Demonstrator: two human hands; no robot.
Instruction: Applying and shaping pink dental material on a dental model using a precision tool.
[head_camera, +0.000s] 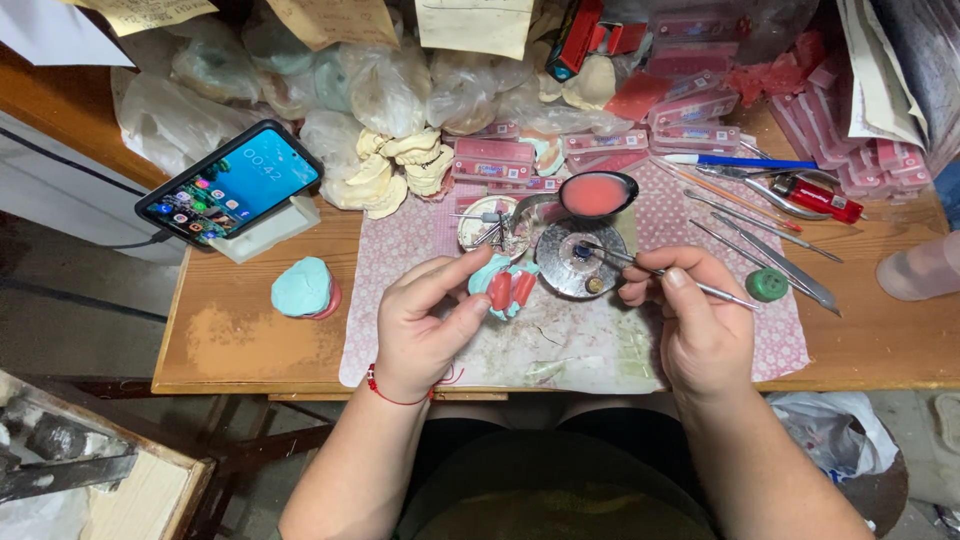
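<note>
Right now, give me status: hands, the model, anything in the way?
Left hand holds teal model with red wax. Right hand holds metal tool, tip over round burner. Nothing between them.

A wooden bench (250, 340) is carrying everything: a patterned cloth (700, 330) is lying at centre, a teal lump (303, 287) is sitting at nine o'clock, a propped phone (230, 182) is leaning at ten o'clock.
</note>
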